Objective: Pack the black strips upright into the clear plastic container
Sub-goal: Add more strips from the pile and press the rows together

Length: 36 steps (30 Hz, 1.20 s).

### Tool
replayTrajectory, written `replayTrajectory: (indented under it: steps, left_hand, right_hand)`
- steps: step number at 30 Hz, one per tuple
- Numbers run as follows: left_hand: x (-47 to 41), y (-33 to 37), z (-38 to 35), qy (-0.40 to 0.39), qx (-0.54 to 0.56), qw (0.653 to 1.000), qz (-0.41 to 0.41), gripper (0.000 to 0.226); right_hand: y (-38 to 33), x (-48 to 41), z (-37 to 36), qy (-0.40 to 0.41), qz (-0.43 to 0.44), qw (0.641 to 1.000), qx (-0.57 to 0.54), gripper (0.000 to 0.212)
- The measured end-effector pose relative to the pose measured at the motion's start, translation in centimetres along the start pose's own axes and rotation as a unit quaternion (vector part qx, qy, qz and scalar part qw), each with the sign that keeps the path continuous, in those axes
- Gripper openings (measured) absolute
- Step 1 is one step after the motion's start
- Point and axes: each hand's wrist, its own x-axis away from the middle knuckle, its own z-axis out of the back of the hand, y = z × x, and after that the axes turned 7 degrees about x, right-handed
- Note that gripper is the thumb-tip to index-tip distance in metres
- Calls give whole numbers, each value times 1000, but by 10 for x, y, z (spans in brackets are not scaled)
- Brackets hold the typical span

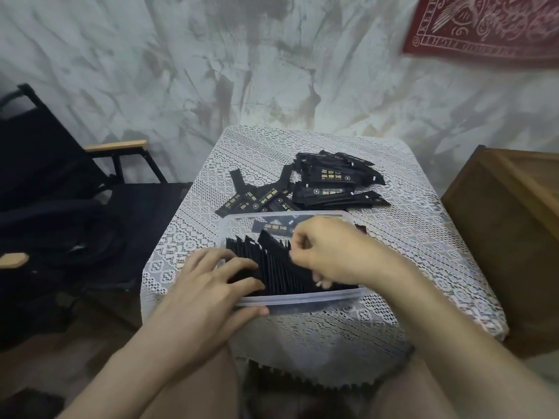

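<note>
Upright strips (278,267) half fill the container (302,301); left hand (205,285) fingers spread on them, right hand (329,252) fingers pinch one; pile (329,179) unpacked on counter (408,237).

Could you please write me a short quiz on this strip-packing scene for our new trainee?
1. True or false: the loose pile of black strips lies outside the clear plastic container, on its far side.
2. Which hand lays straight fingers on the upright strips? A) left hand B) right hand
3. What is the container standing on?
Key: 1 true; 2 A; 3 a white lace tablecloth.
</note>
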Motion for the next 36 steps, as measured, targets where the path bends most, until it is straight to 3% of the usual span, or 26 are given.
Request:
replayTrajectory:
  steps: [6,15,32,36]
  left_hand:
    - [1,-1,1,-13,2,1000,4,44]
    - [4,1,-3,28,42,999,14,48]
    - [8,1,-4,61,96,993,40,48]
    - [7,-1,-5,47,88,994,39,50]
  right_hand:
    - [-17,-28,-34,-20,-37,998,-51,23]
    - [-5,-40,-40,-98,-38,957,-269,8]
    - [-2,-43,-44,-146,-34,943,-297,24]
    - [-3,-47,-46,-141,-34,950,-276,17]
